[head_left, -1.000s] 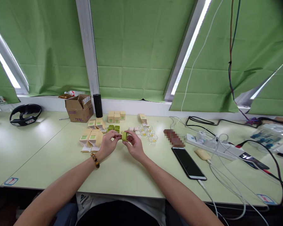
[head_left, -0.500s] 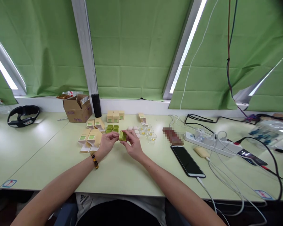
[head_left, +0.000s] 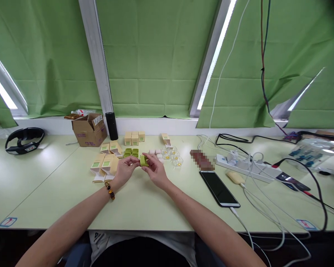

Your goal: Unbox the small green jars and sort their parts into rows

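Note:
A small green square cup (head_left: 143, 161) is held up over the table between my two hands. My left hand (head_left: 126, 167) pinches its left side with thumb and forefinger. From the right, the fingers and thumb of my right hand (head_left: 156, 170) close round it. Several similar green cups (head_left: 131, 152) stand together just behind. To the right of them lie pale pinkish-white pieces (head_left: 155, 152) and several clear cups with yellow centres (head_left: 177, 161). Open cream cardboard boxes with green windows (head_left: 109, 165) sit left of my left hand.
Closed small boxes (head_left: 134, 139) stand farther back, near a brown carton (head_left: 89, 130) and a black cylinder (head_left: 111, 126). On the right are a phone (head_left: 219, 189), a power strip (head_left: 245, 167) and loose cables. A black headset (head_left: 25, 141) lies far left.
The green cup has turned slightly in my fingers and its opening shows less. Both hands keep hold of it. The whole view has shifted a little.

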A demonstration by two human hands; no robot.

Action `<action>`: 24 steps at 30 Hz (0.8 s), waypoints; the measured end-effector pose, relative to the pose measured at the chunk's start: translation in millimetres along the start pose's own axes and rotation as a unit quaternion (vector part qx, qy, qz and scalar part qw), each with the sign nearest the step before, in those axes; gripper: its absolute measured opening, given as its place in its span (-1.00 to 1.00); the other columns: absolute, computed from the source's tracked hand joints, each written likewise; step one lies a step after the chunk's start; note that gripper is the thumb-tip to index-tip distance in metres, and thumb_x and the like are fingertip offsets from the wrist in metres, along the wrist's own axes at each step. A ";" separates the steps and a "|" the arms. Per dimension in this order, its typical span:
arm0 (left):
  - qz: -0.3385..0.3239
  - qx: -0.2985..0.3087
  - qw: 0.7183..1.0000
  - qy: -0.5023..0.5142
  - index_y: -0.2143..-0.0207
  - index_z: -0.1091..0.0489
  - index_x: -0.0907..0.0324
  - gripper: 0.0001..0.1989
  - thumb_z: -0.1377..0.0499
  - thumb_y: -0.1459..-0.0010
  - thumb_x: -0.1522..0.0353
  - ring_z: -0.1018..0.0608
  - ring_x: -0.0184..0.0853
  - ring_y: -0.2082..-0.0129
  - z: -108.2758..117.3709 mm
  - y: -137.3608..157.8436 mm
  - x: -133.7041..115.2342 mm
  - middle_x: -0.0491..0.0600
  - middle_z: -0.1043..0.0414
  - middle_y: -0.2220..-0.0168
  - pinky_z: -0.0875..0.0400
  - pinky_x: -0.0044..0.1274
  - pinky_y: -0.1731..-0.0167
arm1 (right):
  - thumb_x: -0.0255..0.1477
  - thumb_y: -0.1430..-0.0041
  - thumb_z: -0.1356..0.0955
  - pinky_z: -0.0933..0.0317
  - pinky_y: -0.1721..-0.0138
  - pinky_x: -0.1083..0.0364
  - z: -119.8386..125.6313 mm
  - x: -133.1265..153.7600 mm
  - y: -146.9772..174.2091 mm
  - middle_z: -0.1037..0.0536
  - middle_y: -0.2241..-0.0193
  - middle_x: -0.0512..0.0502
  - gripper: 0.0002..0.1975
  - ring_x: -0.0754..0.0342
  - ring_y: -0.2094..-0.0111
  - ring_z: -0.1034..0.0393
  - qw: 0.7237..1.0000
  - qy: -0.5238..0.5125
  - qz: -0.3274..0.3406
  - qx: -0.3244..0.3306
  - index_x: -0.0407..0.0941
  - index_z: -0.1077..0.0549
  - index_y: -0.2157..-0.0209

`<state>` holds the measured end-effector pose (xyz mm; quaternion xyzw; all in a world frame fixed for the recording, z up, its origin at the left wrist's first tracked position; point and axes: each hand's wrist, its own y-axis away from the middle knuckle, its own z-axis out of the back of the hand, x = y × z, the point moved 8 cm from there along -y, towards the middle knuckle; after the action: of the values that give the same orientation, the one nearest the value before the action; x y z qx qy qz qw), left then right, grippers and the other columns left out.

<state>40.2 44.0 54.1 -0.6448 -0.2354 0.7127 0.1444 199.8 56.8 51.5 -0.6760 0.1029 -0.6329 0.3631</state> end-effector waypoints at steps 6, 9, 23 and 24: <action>-0.011 0.040 0.998 -0.052 -0.01 -0.51 0.16 -0.58 -0.40 -0.13 0.23 -0.66 -0.18 0.12 -1.8 -2.2 -2.4 0.09 -0.63 0.13 -0.56 -0.35 0.10 | -0.39 -0.15 -0.46 -0.48 0.08 -0.02 4.1 -3.1 -0.7 -0.47 0.06 -0.12 -0.39 0.07 0.22 -0.46 0.999 -0.026 -0.027 -0.032 0.02 -0.33 -0.24; -0.049 0.064 0.992 -0.100 -0.21 -0.39 0.10 -0.46 -0.35 -0.19 0.32 -0.57 -0.12 -0.11 0.4 -1.2 -9.9 0.15 -0.55 -0.09 -0.47 -0.29 -0.05 | -0.46 -0.13 -0.45 -0.45 0.16 -0.01 10.4 3.7 -1.4 -0.52 0.13 -0.11 -0.50 0.04 0.28 -0.44 0.997 0.060 -0.010 -0.050 -0.01 -0.40 -0.12; -0.073 0.110 0.987 -0.089 -0.25 -0.42 0.02 -0.48 -0.30 -0.25 0.38 -0.51 -0.12 -0.19 -10.1 2.0 -8.5 0.12 -0.44 -0.23 -0.46 -0.23 -0.16 | -0.54 -0.18 -0.39 -0.41 -0.09 -0.15 7.4 10.4 -0.6 -0.52 -0.12 -0.20 -0.39 -0.11 -0.12 -0.44 0.992 0.115 0.046 -0.002 0.02 -0.30 -0.26; -0.068 0.110 0.988 -0.086 -0.25 -0.42 0.02 -0.48 -0.30 -0.25 0.39 -0.50 -0.12 -0.20 -10.2 1.9 -7.0 0.11 -0.44 -0.24 -0.45 -0.22 -0.18 | -0.54 -0.19 -0.39 -0.42 -0.08 -0.15 7.4 12.0 -0.5 -0.51 -0.12 -0.20 -0.41 -0.11 -0.10 -0.45 0.992 0.115 0.053 -0.004 0.02 -0.31 -0.25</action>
<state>51.3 40.4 58.5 -0.5436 -0.2101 0.7759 0.2416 208.6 52.6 61.6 -0.5936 0.1819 -0.6861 0.3791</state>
